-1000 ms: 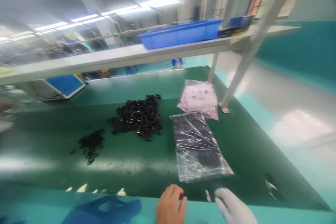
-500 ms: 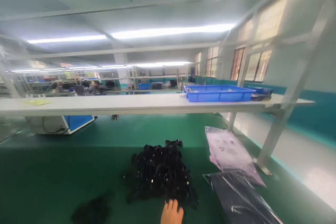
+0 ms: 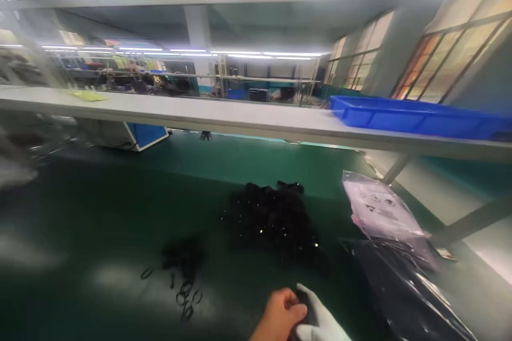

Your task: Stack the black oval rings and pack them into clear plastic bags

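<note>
My bare left hand (image 3: 281,313) is closed, its thumb and fingers pinching a small black part (image 3: 300,327) at the bottom of the view. My right hand (image 3: 322,319), in a white glove, is up against it and holds the same part from the other side. The part is mostly hidden between the hands, so its kind does not show. Beyond them, a heap of glossy black pieces (image 3: 276,218) lies on the green tabletop (image 3: 120,224). To the left are a smaller dark pile (image 3: 184,256) and several loose black rings (image 3: 186,294).
A pink-tinted plastic bag (image 3: 384,205) and a black plastic-wrapped pack (image 3: 404,287) lie on the right. A white shelf (image 3: 208,112) crosses above the table, with a blue tray (image 3: 404,115) on it. A blue-and-white box (image 3: 146,136) stands under the shelf at left.
My left hand has drawn back from the edge of the black heap and now holds a black part. My gloved right hand has come into view beside it. The view has tilted down.
</note>
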`<state>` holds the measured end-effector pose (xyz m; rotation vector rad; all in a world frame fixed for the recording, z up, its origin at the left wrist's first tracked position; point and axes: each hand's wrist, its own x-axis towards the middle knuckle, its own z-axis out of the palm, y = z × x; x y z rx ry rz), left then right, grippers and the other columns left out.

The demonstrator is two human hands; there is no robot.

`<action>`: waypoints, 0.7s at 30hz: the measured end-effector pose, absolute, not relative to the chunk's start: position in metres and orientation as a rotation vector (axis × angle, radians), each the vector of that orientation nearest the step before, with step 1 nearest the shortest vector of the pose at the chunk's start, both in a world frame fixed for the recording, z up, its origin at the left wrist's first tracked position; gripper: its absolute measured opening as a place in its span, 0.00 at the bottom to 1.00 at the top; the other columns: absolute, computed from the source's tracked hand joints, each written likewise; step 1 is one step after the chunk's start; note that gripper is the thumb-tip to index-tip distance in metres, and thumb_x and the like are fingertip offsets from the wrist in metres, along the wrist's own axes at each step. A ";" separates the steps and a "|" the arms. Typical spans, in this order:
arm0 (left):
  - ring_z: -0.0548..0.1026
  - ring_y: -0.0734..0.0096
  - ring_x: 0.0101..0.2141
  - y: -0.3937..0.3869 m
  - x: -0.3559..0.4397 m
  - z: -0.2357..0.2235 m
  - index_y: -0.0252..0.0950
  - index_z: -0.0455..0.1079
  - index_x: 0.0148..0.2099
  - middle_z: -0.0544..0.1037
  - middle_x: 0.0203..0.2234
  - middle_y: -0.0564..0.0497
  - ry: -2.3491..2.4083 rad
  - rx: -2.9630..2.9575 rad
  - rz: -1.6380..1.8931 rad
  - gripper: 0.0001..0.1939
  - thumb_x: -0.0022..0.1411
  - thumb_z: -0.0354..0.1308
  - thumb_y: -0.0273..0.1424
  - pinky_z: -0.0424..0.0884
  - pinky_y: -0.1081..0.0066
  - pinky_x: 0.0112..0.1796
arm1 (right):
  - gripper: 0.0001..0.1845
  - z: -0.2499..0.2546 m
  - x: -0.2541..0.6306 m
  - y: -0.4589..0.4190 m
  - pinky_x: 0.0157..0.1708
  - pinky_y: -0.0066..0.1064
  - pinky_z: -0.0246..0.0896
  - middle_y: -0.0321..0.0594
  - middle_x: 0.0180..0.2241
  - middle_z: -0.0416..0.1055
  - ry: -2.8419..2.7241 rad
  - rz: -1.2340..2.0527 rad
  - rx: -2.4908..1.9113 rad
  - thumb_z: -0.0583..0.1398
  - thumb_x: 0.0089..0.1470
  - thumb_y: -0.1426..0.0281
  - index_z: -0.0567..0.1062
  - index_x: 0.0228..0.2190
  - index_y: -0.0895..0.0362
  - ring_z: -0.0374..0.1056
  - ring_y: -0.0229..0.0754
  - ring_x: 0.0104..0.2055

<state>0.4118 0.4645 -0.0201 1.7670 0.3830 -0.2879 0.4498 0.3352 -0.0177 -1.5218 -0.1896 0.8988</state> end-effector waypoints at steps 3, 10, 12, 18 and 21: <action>0.65 0.77 0.19 0.486 0.392 0.003 0.35 0.69 0.31 0.69 0.18 0.55 0.443 1.751 -0.223 0.11 0.54 0.49 0.35 0.61 0.75 0.22 | 0.44 -0.010 0.436 0.343 0.31 0.40 0.65 0.45 0.43 0.62 -0.084 0.996 -1.227 0.67 0.30 0.62 0.55 0.49 0.52 0.68 0.46 0.36; 0.68 0.77 0.33 0.509 0.389 0.037 0.44 0.70 0.42 0.69 0.37 0.54 0.125 1.962 -0.012 0.24 0.47 0.45 0.18 0.66 0.75 0.37 | 0.26 0.032 0.430 0.364 0.28 0.34 0.65 0.39 0.36 0.63 -0.149 1.129 -1.020 0.61 0.39 0.71 0.62 0.44 0.55 0.64 0.39 0.35; 0.68 0.76 0.36 0.508 0.388 0.035 0.43 0.72 0.39 0.70 0.35 0.54 0.074 2.028 0.018 0.23 0.47 0.43 0.17 0.65 0.75 0.40 | 0.22 0.034 0.425 0.374 0.25 0.32 0.64 0.38 0.33 0.63 -0.128 1.121 -1.016 0.60 0.42 0.69 0.64 0.42 0.56 0.64 0.39 0.33; 0.69 0.77 0.36 0.586 0.413 0.032 0.43 0.69 0.43 0.71 0.38 0.55 0.143 2.344 -0.041 0.20 0.51 0.47 0.20 0.65 0.77 0.39 | 0.27 0.004 0.422 0.385 0.27 0.32 0.61 0.37 0.32 0.64 0.093 1.013 -1.242 0.62 0.34 0.60 0.63 0.39 0.53 0.65 0.38 0.29; 0.68 0.72 0.41 0.655 0.449 0.035 0.39 0.66 0.45 0.68 0.43 0.51 0.586 2.592 0.037 0.17 0.57 0.44 0.22 0.62 0.73 0.43 | 0.29 -0.016 0.428 0.374 0.38 0.38 0.62 0.44 0.36 0.69 -0.044 0.812 -1.662 0.61 0.31 0.59 0.67 0.39 0.53 0.67 0.49 0.39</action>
